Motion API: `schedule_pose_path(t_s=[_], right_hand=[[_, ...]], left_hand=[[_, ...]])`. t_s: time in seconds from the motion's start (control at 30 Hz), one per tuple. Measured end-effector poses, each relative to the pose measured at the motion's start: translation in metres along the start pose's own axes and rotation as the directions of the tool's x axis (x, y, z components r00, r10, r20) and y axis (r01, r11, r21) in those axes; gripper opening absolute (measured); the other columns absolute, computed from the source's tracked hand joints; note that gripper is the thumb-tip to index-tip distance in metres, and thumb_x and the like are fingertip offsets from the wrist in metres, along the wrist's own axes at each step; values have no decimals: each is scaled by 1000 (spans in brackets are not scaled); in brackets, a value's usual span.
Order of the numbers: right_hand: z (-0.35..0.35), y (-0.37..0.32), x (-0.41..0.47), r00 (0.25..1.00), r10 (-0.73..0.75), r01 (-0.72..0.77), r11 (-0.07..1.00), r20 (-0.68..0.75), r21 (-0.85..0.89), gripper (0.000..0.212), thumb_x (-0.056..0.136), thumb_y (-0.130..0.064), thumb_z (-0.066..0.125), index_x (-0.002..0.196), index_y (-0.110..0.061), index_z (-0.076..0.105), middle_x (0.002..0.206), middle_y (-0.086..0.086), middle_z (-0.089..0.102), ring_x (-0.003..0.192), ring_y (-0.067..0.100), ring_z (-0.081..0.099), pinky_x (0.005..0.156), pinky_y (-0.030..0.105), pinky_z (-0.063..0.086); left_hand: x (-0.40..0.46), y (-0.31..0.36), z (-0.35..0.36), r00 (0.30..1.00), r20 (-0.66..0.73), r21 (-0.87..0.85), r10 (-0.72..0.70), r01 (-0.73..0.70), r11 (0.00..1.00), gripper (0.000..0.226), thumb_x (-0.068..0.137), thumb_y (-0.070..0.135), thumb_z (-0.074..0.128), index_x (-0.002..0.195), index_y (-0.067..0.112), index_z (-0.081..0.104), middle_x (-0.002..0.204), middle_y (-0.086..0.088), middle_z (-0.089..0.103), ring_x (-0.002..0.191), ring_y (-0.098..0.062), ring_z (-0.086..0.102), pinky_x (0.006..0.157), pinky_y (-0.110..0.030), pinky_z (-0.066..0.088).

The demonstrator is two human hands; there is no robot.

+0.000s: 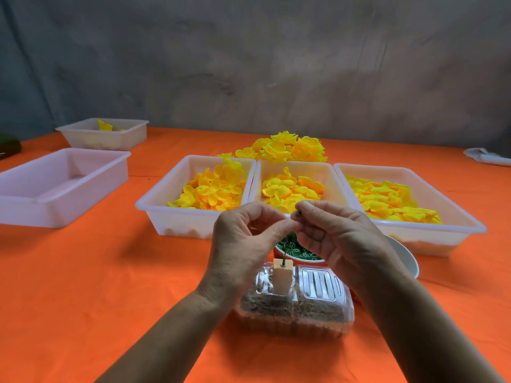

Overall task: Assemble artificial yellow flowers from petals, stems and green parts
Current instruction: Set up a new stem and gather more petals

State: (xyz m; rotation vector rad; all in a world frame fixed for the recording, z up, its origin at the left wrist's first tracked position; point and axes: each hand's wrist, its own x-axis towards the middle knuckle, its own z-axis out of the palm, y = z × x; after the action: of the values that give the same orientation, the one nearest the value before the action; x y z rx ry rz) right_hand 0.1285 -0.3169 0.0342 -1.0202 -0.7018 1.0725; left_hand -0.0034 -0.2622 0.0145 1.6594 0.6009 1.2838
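Note:
My left hand [243,244] and my right hand [340,239] meet fingertip to fingertip above a red cup of small green parts [293,248]. My right thumb and forefinger pinch a tiny green part [298,214]; my left fingertips pinch at the same spot, and what they hold is hidden. Below stands a small wooden block with a metal pin [282,276] on a clear plastic box [296,308] of sandy filler. Three white trays hold yellow petals: left [213,189], middle [290,189], right [392,201]. Finished yellow flowers [284,149] lie piled behind them.
An orange cloth [96,272] covers the table. An empty white tray [55,186] sits at left, another with a few yellow pieces [105,132] behind it. A white bowl [406,258] is partly hidden by my right wrist. A white object [486,156] lies far right.

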Motion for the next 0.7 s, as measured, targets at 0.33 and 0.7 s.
schedule_pose_path(t_s=[0.33,0.7], right_hand=[[2,0,-3,997,67,-68,996,25,53,11,66,-13,65,66,-10,75,66,6,70,55,10,65,47,18,50],[6,5,-2,1000,-3,3,998,7,-70,8,64,-19,70,67,-14,75,64,4,67,55,7,62,46,18,48]], left_hand=[[-3,-1,4,999,-24,-69,-47,46,997,8,77,10,75,73,15,70,69,-10,69,63,-18,61,54,-22,51],[-2,-5,7,989,-2,-194,-148,145,970,14,77,6,74,70,18,71,64,1,68,60,-6,61,55,-17,49]])
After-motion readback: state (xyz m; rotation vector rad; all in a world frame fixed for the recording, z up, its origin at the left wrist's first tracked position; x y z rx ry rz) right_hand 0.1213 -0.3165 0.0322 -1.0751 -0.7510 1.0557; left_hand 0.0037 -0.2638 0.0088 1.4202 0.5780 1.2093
